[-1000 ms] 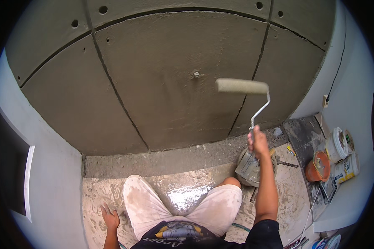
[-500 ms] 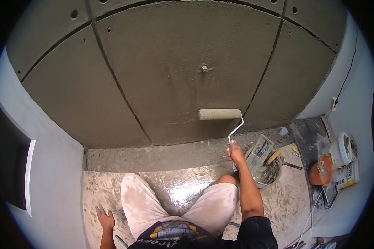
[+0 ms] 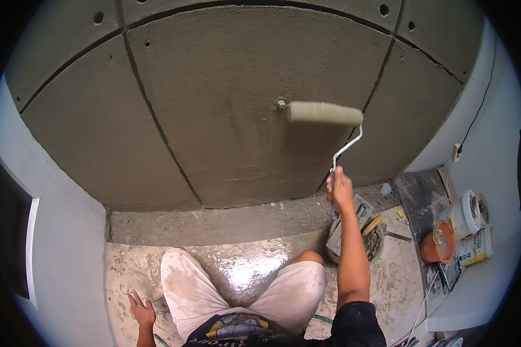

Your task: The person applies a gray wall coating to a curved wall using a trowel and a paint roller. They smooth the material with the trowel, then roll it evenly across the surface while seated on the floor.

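Note:
My right hand grips a long-handled paint roller, whose cream sleeve is at the grey grooved wall, just right of a small protruding fitting; whether it touches the surface I cannot tell. Beneath that arm sits a bucket of grey mortar, partly hidden, with a float and a yellow-handled tool on it. My left hand is low at the left, beside my knee over the smeared tiled floor, fingers apart and holding nothing.
A dusty strip runs along the wall's foot. At right are an orange bucket, white buckets, a black tray and a socket with a hanging cord. White side walls bound both sides, the left one having an opening.
The roller went down the wall between a second and half a second ago and is now back higher, beside the fitting. My left hand has stayed low beside my knee.

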`<state>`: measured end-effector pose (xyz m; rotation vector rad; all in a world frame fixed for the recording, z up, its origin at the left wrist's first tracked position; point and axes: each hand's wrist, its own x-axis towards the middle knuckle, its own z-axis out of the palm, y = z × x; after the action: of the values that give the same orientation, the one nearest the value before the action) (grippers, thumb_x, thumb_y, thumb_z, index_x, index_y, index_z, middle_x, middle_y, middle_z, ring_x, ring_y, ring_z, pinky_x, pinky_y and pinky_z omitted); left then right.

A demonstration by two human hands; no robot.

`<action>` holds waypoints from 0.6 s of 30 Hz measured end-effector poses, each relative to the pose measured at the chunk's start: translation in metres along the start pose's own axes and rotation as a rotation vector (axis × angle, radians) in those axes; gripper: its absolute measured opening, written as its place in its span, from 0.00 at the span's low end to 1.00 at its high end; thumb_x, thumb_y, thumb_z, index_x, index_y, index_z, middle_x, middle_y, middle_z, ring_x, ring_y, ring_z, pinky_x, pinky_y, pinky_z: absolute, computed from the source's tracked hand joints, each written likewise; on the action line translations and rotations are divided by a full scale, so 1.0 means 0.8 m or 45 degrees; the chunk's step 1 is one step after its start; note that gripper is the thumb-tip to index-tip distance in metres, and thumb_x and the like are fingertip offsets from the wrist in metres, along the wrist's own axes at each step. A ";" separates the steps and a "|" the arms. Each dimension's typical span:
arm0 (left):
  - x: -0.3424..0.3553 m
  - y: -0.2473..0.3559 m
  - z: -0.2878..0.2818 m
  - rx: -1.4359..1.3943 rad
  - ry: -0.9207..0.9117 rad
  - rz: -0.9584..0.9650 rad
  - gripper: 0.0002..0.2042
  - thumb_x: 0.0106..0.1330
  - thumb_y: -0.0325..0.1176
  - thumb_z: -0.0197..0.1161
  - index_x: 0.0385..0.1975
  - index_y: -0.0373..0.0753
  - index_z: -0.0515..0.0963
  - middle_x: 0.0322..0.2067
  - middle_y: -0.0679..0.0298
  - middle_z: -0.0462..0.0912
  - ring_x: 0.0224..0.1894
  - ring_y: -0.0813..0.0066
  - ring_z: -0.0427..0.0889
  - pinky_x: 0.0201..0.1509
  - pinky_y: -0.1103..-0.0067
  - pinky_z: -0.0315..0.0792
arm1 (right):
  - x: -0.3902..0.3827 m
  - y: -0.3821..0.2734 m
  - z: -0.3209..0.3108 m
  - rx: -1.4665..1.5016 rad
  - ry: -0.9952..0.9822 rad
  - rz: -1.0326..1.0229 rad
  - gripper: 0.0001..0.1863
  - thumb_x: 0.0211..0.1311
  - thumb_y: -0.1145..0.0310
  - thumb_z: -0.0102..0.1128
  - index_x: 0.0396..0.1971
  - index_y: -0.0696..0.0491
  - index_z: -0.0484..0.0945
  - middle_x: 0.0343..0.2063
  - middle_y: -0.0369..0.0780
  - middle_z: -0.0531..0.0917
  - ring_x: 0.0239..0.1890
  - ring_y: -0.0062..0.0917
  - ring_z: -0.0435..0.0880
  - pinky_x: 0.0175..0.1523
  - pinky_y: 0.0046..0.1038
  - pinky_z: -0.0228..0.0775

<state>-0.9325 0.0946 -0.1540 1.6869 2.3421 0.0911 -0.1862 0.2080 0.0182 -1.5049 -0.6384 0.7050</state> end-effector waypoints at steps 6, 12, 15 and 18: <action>0.016 0.008 0.005 -0.016 0.012 0.031 0.40 0.66 0.39 0.55 0.77 0.37 0.46 0.75 0.37 0.44 0.76 0.40 0.49 0.78 0.60 0.47 | 0.031 -0.135 -0.002 -0.060 -0.005 -0.276 0.32 0.73 0.34 0.43 0.28 0.52 0.72 0.12 0.31 0.68 0.08 0.17 0.64 0.13 0.24 0.57; 0.023 0.005 0.018 -0.075 0.046 0.038 0.40 0.66 0.39 0.55 0.77 0.36 0.47 0.74 0.36 0.45 0.75 0.39 0.50 0.78 0.59 0.49 | 0.027 -0.242 0.000 0.168 -0.092 -0.407 0.32 0.72 0.33 0.45 0.30 0.51 0.71 0.15 0.29 0.69 0.10 0.14 0.63 0.15 0.21 0.54; 0.014 -0.012 0.035 -0.065 0.050 0.052 0.40 0.66 0.39 0.55 0.76 0.36 0.48 0.74 0.34 0.46 0.75 0.37 0.51 0.77 0.58 0.49 | 0.003 -0.215 -0.012 0.127 -0.076 -0.402 0.31 0.73 0.34 0.43 0.30 0.51 0.72 0.13 0.30 0.69 0.10 0.15 0.64 0.15 0.20 0.55; 0.006 -0.009 0.044 -0.079 -0.001 0.039 0.39 0.66 0.40 0.55 0.76 0.35 0.49 0.73 0.33 0.47 0.75 0.36 0.51 0.77 0.57 0.49 | -0.043 -0.144 -0.034 0.022 -0.009 -0.288 0.32 0.74 0.35 0.41 0.28 0.51 0.72 0.12 0.30 0.69 0.09 0.15 0.65 0.14 0.20 0.57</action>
<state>-0.9322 0.0936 -0.1899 1.6931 2.2892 0.1674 -0.1857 0.1702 0.1353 -1.3886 -0.7920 0.5413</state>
